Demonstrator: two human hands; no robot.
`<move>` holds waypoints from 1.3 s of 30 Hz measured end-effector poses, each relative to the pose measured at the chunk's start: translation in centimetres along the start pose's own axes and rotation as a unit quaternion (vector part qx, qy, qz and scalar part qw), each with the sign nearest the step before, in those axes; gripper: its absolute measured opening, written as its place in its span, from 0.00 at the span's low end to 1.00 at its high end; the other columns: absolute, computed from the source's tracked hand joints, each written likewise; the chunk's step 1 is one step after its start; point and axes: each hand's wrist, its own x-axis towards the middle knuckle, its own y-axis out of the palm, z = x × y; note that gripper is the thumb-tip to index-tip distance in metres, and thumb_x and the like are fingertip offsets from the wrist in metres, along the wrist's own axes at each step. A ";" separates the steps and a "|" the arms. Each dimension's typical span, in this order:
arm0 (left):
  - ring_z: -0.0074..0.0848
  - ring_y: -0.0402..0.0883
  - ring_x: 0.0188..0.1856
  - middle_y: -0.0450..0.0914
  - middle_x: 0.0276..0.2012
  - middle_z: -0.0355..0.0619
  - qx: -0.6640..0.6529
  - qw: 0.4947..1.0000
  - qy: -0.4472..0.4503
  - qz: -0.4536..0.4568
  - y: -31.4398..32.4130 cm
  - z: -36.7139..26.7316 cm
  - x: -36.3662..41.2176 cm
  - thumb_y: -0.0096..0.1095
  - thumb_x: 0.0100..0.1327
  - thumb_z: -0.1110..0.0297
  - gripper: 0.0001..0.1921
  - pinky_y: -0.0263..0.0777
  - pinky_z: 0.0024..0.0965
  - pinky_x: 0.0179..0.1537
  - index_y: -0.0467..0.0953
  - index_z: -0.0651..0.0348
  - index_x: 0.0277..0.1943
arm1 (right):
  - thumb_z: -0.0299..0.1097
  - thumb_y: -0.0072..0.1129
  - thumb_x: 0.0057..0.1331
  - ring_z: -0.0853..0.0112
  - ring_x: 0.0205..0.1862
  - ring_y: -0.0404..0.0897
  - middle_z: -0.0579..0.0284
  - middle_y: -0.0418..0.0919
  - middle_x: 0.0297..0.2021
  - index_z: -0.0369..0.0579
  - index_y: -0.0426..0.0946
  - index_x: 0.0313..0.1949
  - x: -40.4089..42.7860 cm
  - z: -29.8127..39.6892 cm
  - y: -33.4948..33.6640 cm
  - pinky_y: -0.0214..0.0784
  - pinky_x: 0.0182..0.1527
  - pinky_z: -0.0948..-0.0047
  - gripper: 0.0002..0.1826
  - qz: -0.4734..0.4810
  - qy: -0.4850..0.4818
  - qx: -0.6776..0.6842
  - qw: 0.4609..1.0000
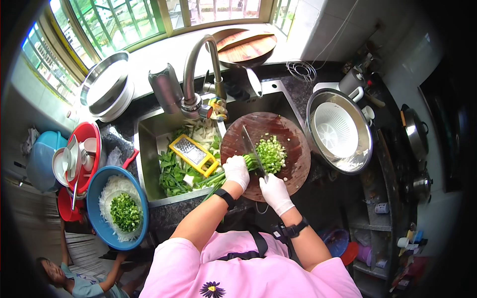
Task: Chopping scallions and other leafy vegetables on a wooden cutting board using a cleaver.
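Observation:
My gloved left hand (237, 172) grips a bundle of green onions (216, 181) at the near left of a round wooden cutting board (238, 130). The stalks' cut ends lie against the blade of a kitchen knife (250, 144). My right hand (275, 193), also in a white glove, holds the knife by its handle, which is mostly covered by the fingers. Right of the blade lies a heap of chopped green onion (271, 153). The board rests over the right part of the double sink (143, 164).
A yellow-framed grater (192, 152) lies on leafy greens (169, 178) in the left basin. Left stands a blue basin (91, 212) holding a bowl of chopped greens (125, 214). A steel bowl with a white strainer (335, 128) stands right. The faucet (190, 70) arches behind. Another person (89, 283) is lower left.

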 end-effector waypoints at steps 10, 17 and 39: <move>0.40 0.74 0.54 0.75 0.49 0.47 -0.031 0.999 0.005 0.014 -0.9 0.3 -0.2 0.64 0.59 0.67 0.17 0.71 0.43 0.51 0.73 0.56 0.50 | 0.37 0.52 0.67 0.47 0.32 0.78 0.46 0.77 0.28 0.40 0.76 0.31 2.7 -2.2 0.2 0.73 0.35 0.53 0.13 -0.069 -0.056 -0.041 0.995; 0.40 0.75 0.54 0.75 0.49 0.48 -0.030 0.999 -0.008 0.037 -0.9 0.2 0.4 0.65 0.58 0.67 0.16 0.71 0.43 0.52 0.74 0.57 0.49 | 0.45 0.55 0.67 0.43 0.30 0.81 0.40 0.79 0.24 0.44 0.74 0.33 -2.9 1.1 -0.8 0.74 0.32 0.48 0.15 -0.066 -0.014 -0.024 0.997; 0.42 0.75 0.51 0.75 0.46 0.50 -0.016 0.993 0.113 0.005 -0.9 2.5 0.9 0.71 0.55 0.59 0.22 0.72 0.42 0.49 0.71 0.60 0.48 | 0.40 0.57 0.66 0.44 0.32 0.80 0.40 0.80 0.26 0.42 0.76 0.31 -0.3 4.3 0.7 0.74 0.35 0.50 0.13 -0.133 0.062 0.050 0.988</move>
